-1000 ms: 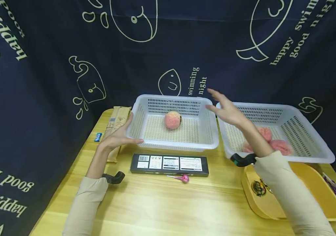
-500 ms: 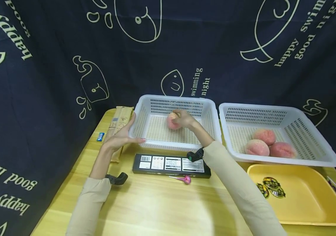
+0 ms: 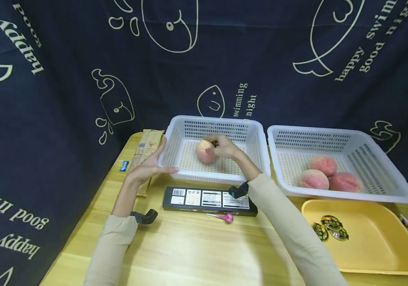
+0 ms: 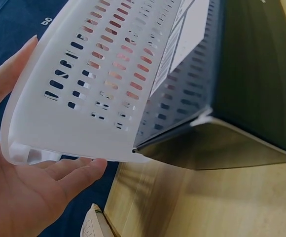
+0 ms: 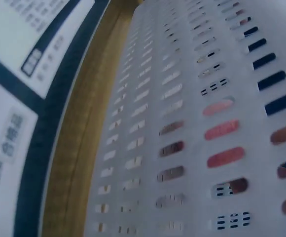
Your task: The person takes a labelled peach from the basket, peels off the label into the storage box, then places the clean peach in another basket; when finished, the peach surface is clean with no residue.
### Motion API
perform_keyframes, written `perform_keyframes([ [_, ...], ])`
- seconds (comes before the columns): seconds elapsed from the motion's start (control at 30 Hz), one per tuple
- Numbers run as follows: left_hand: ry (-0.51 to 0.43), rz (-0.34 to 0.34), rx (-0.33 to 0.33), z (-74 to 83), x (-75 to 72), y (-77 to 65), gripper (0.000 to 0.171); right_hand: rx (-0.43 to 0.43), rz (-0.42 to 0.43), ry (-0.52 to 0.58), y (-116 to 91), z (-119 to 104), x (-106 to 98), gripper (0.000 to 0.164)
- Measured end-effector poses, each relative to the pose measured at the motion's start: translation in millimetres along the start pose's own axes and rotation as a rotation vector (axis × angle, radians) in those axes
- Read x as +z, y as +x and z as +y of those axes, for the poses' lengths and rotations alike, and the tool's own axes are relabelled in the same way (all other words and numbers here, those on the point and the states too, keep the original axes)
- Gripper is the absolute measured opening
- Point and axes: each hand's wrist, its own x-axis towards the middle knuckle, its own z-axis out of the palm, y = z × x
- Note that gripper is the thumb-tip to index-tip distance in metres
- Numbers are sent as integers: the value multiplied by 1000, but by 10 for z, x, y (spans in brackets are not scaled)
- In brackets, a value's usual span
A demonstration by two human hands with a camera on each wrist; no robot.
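Inside the left white basket [image 3: 225,176], my right hand [image 3: 224,147] grips a pink and yellow peach [image 3: 205,153], thumb in front and fingers over its upper right side. My left hand [image 3: 148,167] holds that basket at its front left corner, thumb along the front rim and fingers along the left end. The left wrist view shows this hand [image 4: 29,192] around the corner of the basket [image 4: 84,98]. Only pink patches show through the slots of the basket [image 5: 158,113] in the right wrist view.
A second white basket [image 3: 386,171] with three peaches [image 3: 315,179] stands right, behind a yellow tray [image 3: 375,238] holding several black-and-gold packets. A black box [image 3: 209,198] and a pink lollipop [image 3: 228,217] lie in front. At left are a brown packet [image 3: 150,143] and a blue wrapper [image 3: 124,166].
My right hand came down from above the right rim into the left basket and took hold of the peach, which has since shifted slightly and turned. My left hand stays at the corner.
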Motion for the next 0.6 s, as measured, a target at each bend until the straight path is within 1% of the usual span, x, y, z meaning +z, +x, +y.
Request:
perform_keyframes([
  [0.07, -13, 1, 2, -7, -1, -5, 128, -21, -19, -9, -3, -1, 19, 55],
  [0.23, -9, -3, -1, -2, -5, -5, 127, -45, -20, -61, -10, -14, 54, 56],
  [0.33, -6, -3, 2, 1, -5, -7, 127, -77, -77, -57, -12, -17, 56, 58],
  [0.4, -9, 2, 1, 6, 0, -5, 127, -116, -135, -42, -12, -12, 53, 58],
  [0.47, -16, 1, 0, 6, 4, -1, 127, -153, -176, -36, -12, -1, 51, 57],
  [0.53, -22, 2, -4, 0, 6, 1, 127, -189, -195, -45, -9, 7, 58, 55],
  [0.6, -22, 2, -4, -7, 3, 1, 127, -213, -192, -56, -1, 9, 72, 53],
])
